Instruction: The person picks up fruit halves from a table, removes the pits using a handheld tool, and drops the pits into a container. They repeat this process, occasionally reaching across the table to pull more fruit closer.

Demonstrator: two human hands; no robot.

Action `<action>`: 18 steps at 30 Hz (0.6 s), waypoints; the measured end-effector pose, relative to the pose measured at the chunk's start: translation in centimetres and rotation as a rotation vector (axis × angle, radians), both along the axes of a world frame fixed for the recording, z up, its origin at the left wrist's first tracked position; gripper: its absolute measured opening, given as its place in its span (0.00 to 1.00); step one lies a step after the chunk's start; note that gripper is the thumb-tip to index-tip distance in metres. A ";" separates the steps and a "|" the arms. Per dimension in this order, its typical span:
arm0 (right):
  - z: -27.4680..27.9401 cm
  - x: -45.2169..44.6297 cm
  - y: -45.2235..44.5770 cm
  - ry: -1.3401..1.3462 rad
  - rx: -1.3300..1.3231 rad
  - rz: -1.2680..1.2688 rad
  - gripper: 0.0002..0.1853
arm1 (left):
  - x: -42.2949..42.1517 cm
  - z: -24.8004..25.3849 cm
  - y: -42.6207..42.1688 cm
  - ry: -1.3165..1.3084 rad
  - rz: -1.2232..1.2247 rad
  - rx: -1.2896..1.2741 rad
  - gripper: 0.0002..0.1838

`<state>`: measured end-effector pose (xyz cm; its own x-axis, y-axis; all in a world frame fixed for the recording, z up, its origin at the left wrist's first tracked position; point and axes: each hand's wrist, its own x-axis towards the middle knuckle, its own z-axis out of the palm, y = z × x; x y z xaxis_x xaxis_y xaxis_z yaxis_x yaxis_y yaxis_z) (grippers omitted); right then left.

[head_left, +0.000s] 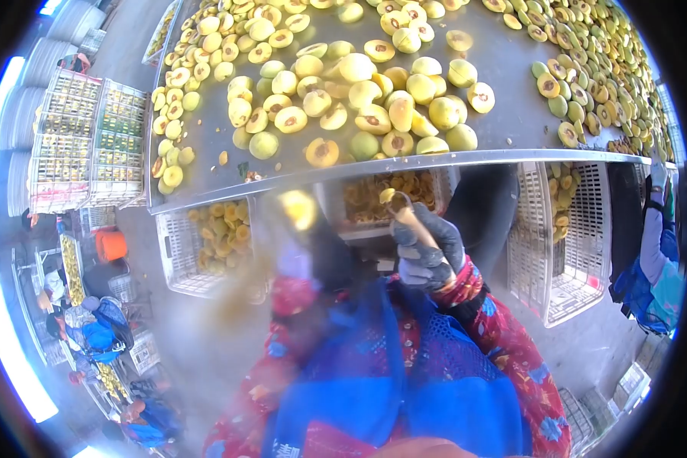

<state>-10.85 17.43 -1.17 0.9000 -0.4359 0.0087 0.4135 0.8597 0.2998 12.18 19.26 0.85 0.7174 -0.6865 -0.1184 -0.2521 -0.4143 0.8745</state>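
Note:
My right hand [429, 248], in a grey glove, is closed around the wooden handle of a pitting spoon [420, 227]. Yellow flesh [388, 196] shows at the spoon's metal tip. To the left, my left hand [294, 258] is smeared by motion, its fingers indistinct. A bright yellow peach half [298, 210] is at the end of this hand and appears held. Beyond both hands, many halved yellow-green peaches [290, 119] lie on the metal table [206, 164], several with brown pits or hollows facing up.
The table's raised metal edge [435, 159] runs in front of me. Below it stand crates of fruit: one at left [177, 256], one in the middle [444, 183], one at right [528, 252]. Stacked crates [88, 145] and an orange bucket [111, 245] are farther left. Other people work at both sides.

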 end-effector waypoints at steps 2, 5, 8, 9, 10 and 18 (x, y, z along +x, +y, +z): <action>-1.0 -1.2 -0.6 0.083 0.026 0.005 0.26 | 4.7 1.7 1.7 -0.633 -0.040 0.187 0.21; -1.1 -1.2 -1.0 0.211 0.028 0.074 0.25 | 6.7 1.4 0.1 -0.977 -0.080 0.399 0.25; -0.7 -0.4 -0.8 0.317 -0.021 0.097 0.25 | 5.7 -0.7 -4.9 -1.051 -0.375 0.392 0.31; -0.5 -0.3 -0.7 0.365 -0.063 0.088 0.24 | 4.4 -0.7 -7.0 -0.921 -0.440 0.489 0.33; -0.3 -0.2 -0.7 0.410 -0.113 0.075 0.24 | 3.2 -0.5 -8.8 -0.793 -0.503 0.577 0.36; 3.6 0.0 -1.0 1.144 -0.575 -0.086 0.16 | 2.0 -3.9 -10.2 -0.387 -0.705 -0.038 0.30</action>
